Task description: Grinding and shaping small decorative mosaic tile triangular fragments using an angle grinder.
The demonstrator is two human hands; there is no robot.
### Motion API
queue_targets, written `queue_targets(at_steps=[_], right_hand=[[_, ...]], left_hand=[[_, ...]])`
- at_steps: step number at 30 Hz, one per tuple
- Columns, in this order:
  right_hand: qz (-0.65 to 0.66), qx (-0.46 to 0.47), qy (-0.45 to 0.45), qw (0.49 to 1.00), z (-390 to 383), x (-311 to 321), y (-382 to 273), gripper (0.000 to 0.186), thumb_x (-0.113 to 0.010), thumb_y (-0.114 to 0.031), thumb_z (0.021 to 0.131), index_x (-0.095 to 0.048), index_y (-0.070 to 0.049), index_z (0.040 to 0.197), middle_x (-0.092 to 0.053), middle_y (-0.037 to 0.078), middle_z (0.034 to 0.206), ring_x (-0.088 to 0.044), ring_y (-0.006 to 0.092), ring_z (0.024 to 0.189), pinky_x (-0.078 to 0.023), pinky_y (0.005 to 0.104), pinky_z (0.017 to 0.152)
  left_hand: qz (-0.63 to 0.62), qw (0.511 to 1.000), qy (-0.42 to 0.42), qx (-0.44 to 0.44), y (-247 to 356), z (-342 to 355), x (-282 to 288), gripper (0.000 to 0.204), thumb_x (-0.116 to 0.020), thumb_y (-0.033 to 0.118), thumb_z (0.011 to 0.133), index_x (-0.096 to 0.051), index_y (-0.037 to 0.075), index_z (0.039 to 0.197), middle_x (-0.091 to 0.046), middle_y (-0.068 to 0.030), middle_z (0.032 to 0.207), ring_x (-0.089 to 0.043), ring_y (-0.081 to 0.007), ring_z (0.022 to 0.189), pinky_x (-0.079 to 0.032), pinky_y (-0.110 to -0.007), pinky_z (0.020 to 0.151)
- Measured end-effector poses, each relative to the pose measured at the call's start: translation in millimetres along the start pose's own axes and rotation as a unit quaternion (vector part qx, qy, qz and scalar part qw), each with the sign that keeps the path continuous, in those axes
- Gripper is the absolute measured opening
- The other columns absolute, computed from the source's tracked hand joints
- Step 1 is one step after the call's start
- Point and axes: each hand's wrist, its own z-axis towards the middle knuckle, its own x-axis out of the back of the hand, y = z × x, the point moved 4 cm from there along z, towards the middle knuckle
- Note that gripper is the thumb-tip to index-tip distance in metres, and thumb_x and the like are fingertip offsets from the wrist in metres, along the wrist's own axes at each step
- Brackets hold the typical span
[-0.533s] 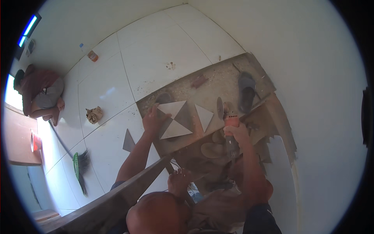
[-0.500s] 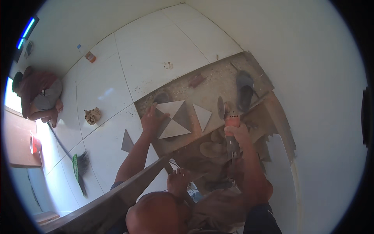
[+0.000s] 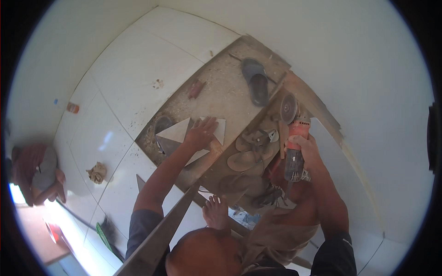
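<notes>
My left hand (image 3: 202, 131) lies over pale triangular tile pieces, fingers spread across the right one (image 3: 218, 135), beside the pieces with grey and cream faces (image 3: 172, 131) on a dusty bare patch of floor (image 3: 221, 96). My right hand (image 3: 301, 152) is closed round a red and grey angle grinder (image 3: 297, 133), its disc raised at the upper end. Below the grinder and to its left lie several sandals (image 3: 244, 158) on a step. A dark shoe (image 3: 255, 83) sits at the top right of the patch.
Another person (image 3: 37, 170) crouches at the left. A crumpled brown bag (image 3: 96, 172), a bottle (image 3: 72, 108) and a broom (image 3: 103, 234) are on the white tiles (image 3: 152, 55). A dark beam (image 3: 175, 214) crosses below me, and a pale wall (image 3: 373, 92) rises at the right.
My left hand has moved from the patterned tile's left edge rightward onto the pale piece. The grinder, still in my right hand, is raised and shifted right. The whole view has turned.
</notes>
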Motion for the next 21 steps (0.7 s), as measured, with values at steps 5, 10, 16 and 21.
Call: queue_targets(at_steps=[5,10,16,21], right_hand=[[0.046,-0.017,0.043,0.998,-22,16,19,0.033,-0.072,-0.019,0.083,-0.059,-0.001,0.107,-0.069,0.013,0.086,-0.070,0.0218,0.071,-0.060,0.0354,0.064],[0.087,-0.040,0.037,0.995,-22,-5,25,0.030,-0.070,-0.019,0.084,-0.061,-0.001,0.106,-0.069,0.013,0.086,-0.071,0.0228,0.071,-0.060,0.0364,0.063],[0.150,-0.039,0.029,0.987,-20,-29,30,0.031,-0.071,-0.021,0.084,-0.062,0.000,0.106,-0.070,0.014,0.086,-0.071,0.0240,0.070,-0.060,0.0370,0.059],[0.139,-0.042,0.019,0.989,-25,-36,23,0.030,-0.071,-0.020,0.084,-0.062,0.001,0.105,-0.070,0.015,0.087,-0.071,0.0242,0.070,-0.060,0.0373,0.058]], left_hand=[[-0.047,0.995,-0.081,0.035,3,19,-9,0.073,-0.078,0.033,0.080,-0.050,0.011,0.144,-0.046,-0.0125,0.151,-0.045,-0.0333,0.139,-0.039,-0.050,0.115],[-0.096,0.995,-0.023,0.022,-6,24,-3,0.078,-0.087,0.035,0.069,-0.055,0.013,0.137,-0.052,-0.0139,0.137,-0.050,-0.0358,0.129,-0.045,-0.048,0.107],[-0.079,0.990,-0.088,0.081,-6,29,8,0.054,-0.084,0.034,0.073,-0.064,0.009,0.117,-0.066,-0.0102,0.113,-0.064,-0.0314,0.108,-0.052,-0.046,0.092],[-0.334,0.927,-0.029,0.171,-16,34,56,0.043,-0.078,0.031,0.085,-0.066,0.006,0.118,-0.069,-0.0113,0.097,-0.070,-0.0273,0.083,-0.057,-0.040,0.075]])
